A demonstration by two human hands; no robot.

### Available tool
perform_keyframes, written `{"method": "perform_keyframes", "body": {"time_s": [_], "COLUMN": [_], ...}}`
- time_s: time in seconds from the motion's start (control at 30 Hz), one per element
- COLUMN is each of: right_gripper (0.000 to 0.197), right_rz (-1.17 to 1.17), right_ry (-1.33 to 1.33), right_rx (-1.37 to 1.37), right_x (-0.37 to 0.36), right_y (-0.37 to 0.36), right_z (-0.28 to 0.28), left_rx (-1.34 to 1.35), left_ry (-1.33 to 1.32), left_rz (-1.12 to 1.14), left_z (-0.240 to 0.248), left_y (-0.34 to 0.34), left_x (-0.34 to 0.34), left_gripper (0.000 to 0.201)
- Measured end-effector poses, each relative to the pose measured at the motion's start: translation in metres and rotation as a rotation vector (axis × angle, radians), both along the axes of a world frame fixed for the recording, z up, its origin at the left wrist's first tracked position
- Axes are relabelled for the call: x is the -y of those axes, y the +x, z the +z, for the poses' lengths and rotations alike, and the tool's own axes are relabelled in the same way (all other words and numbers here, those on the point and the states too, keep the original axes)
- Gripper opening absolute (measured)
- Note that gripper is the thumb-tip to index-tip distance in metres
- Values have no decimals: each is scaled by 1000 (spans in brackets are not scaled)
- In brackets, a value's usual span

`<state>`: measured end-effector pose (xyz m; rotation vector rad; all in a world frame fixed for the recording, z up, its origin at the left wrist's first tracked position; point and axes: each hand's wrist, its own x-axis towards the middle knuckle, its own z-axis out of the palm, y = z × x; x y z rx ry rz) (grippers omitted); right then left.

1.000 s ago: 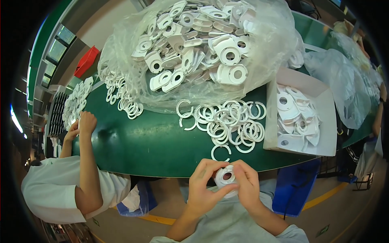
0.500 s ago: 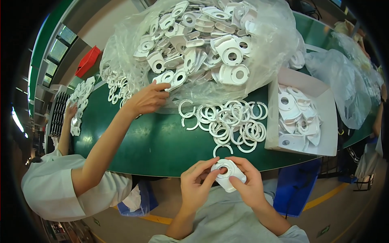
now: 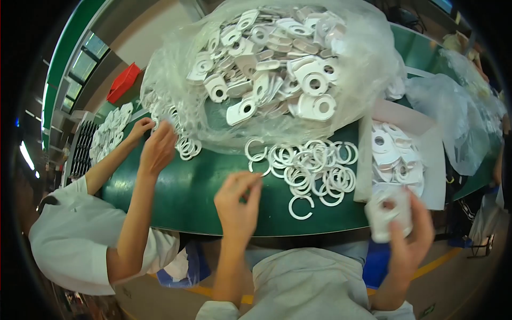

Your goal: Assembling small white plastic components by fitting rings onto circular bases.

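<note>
A flat white plastic part (image 3: 381, 216) with a round hole is in my right hand (image 3: 410, 234), thumb on its near face. Hand and part are blurred in front of the white box (image 3: 364, 160), overlapping its near edge in view. My left hand (image 3: 237, 205) is above the table's near side, fingers bent and tips drawn together. Those tips meet the lower edge of a white split ring (image 3: 258, 167) in view; whether they grip it is hidden. More split rings (image 3: 304, 165) lie in a loose pile to its right. Similar white parts (image 3: 392, 146) fill the box.
A big clear plastic bag (image 3: 368, 69) heaped with white parts (image 3: 314, 82) covers the far middle of the green table (image 3: 186, 200). At left a co-worker's hands (image 3: 157, 149) handle small pieces by more rings (image 3: 188, 148). A red bin (image 3: 124, 81) stands behind. Crumpled plastic (image 3: 448, 117) lies right.
My hands have parted. The right one carried the white part right to the box; the left moved up-left to the rings. The co-worker's near hand drew back from the bag.
</note>
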<state>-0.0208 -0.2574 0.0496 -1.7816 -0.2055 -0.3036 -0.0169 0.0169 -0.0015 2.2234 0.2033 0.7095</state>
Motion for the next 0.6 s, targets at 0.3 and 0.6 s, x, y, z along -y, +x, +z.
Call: {"method": "perform_keyframes", "body": {"time_s": [0.3,0.6], "right_gripper": [45,15], "right_rz": [-45,-220], "right_ry": [-142,-207], "right_rx": [-140,99], "right_x": [73,114], "right_y": [75,91], "right_z": [18,10], "left_rx": [-181,65], "left_ry": [367,-91], "left_rz": [-14,42], "left_z": [-23,-7], "left_y": [44,46], "left_x": [-38,-41], "left_gripper": [18,10]}}
